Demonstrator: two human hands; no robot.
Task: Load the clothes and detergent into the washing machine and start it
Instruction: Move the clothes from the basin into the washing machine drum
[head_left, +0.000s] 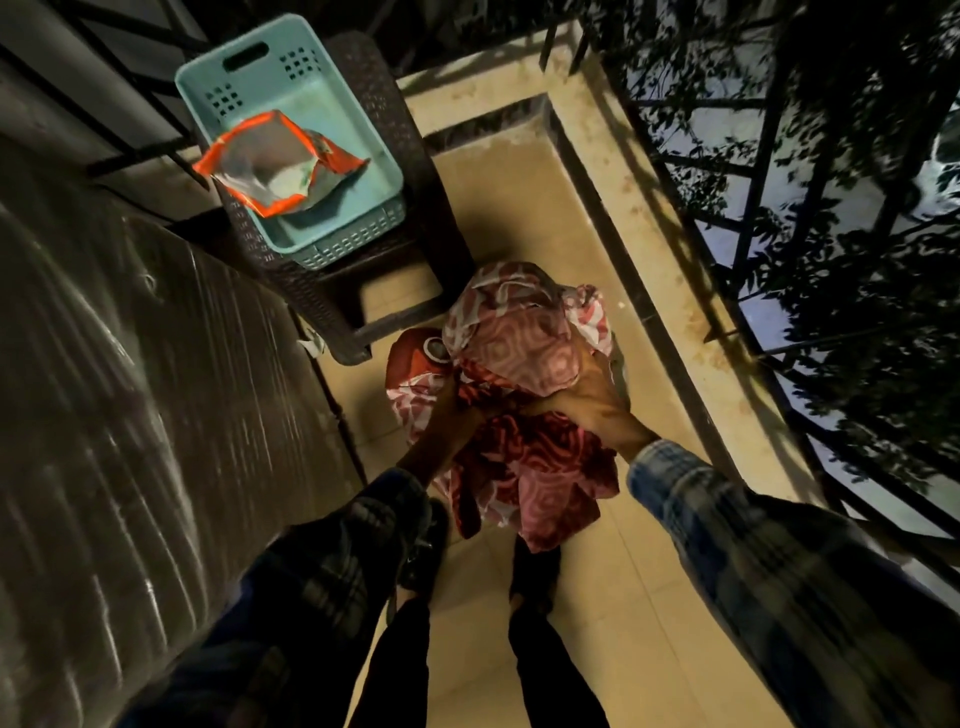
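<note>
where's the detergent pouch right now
Upper left of the head view: the open detergent pouch lies in the teal basket on the wicker stool, beyond the bundle of clothes.

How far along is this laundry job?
Early on. The teal plastic basket holds no clothes, only the open orange detergent pouch. The left hand and right hand both grip a bundle of red-and-pink patterned cloth above the floor. Loading it, adding detergent and starting the wash all remain.
</note>
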